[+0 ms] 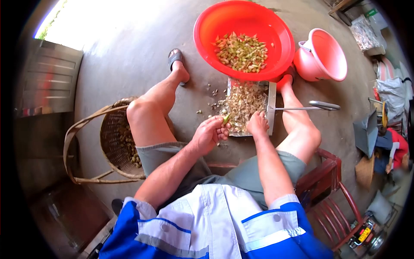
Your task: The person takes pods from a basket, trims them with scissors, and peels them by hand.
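Right now my left hand (208, 134) is nearly closed, pinching a green pod-like piece (227, 118) at its fingertips, the long axis slanting forward and slightly right. My right hand (258, 123) sits just to the right, apart from that piece, fingers curled; I cannot tell whether it grips anything. Beyond them, pale husks (246, 100) fill a shallow pan (271, 100), then comes the red basin (206, 36).

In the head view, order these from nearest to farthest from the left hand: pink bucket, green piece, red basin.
1. Green piece: in the left hand's grip.
2. Red basin: ahead, slightly right.
3. Pink bucket: right of the basin.
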The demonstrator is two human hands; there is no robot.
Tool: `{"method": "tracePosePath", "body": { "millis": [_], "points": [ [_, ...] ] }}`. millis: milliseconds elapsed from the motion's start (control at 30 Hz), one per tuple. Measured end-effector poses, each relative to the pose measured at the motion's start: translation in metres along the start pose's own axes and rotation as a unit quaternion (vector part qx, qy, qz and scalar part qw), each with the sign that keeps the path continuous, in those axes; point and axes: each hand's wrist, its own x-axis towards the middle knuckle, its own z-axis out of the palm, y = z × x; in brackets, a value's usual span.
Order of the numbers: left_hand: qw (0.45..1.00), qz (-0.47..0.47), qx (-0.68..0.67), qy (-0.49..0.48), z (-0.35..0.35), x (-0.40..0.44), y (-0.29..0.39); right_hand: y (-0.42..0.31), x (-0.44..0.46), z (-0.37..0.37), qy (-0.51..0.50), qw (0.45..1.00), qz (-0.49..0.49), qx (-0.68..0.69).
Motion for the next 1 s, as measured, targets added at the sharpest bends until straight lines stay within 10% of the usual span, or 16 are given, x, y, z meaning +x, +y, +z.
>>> {"method": "tracePosePath", "body": {
  "millis": [167,433,533,767,1000],
  "points": [
    [1.000,0.007,-0.007,0.015,0.002,-0.007,0.009,-0.031,-0.011,0.002,0.161,0.959,-0.207,0.104],
    [0.999,0.010,0.029,0.025,0.004,-0.006,0.004,-0.034,-0.039,-0.021,0.225,0.945,-0.235,0.025],
    [0.998,0.019,0.043,0.040,-0.001,-0.005,0.001,-0.040,-0.055,-0.060,0.104,0.969,-0.199,0.102],
    [0.997,0.031,0.061,0.028,-0.010,0.000,-0.004,-0.024,-0.117,-0.136,0.259,0.880,-0.344,0.201],
    [0.994,0.034,0.104,0.018,-0.005,-0.001,-0.007,0.136,-0.218,-0.174,0.398,0.889,-0.085,0.207]
  ]
}}
